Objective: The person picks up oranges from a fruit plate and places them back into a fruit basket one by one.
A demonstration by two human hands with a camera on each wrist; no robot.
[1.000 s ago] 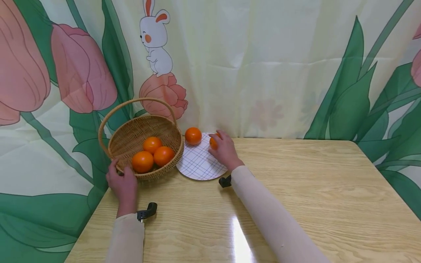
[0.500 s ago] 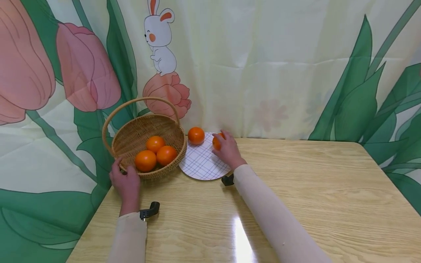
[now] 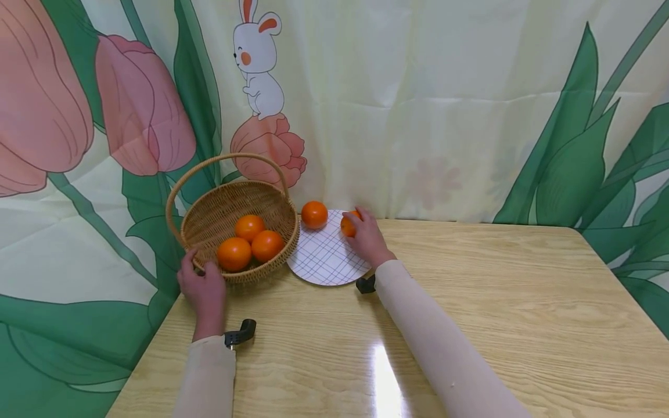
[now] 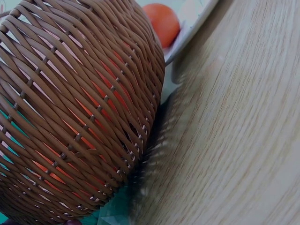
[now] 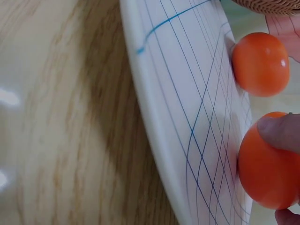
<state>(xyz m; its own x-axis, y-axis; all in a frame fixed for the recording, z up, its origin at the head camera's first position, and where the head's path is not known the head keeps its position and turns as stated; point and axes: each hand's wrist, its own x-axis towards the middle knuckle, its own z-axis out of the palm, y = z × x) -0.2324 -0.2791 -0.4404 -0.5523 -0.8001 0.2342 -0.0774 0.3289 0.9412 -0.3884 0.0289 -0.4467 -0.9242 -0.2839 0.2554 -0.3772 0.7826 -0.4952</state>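
Observation:
My left hand (image 3: 202, 290) grips the near left rim of a wicker basket (image 3: 209, 215) with an arched handle; several of its fingers are hidden. Inside lie three oranges (image 3: 268, 246), grouped towards the right. In the left wrist view the woven wall (image 4: 79, 108) of the basket fills the left half. My right hand (image 3: 369, 237) holds another orange (image 3: 350, 224) at the back of a white plate (image 3: 326, 261) with blue crossed lines. The right wrist view shows the thumb (image 5: 281, 132) on that orange's side, close over the plate. A second orange (image 3: 314, 215) sits at the plate's back left.
A wooden table (image 3: 496, 302) bears everything, and the plate stands right beside the basket. Behind rises a curtain (image 3: 418, 116) printed with tulips and a rabbit, close to the table's back edge. A black wrist camera (image 3: 240, 333) juts from the left sleeve.
The whole head view has shifted slightly, so things appear a little further right. Both hands keep their places, the left on the basket rim and the right on the orange.

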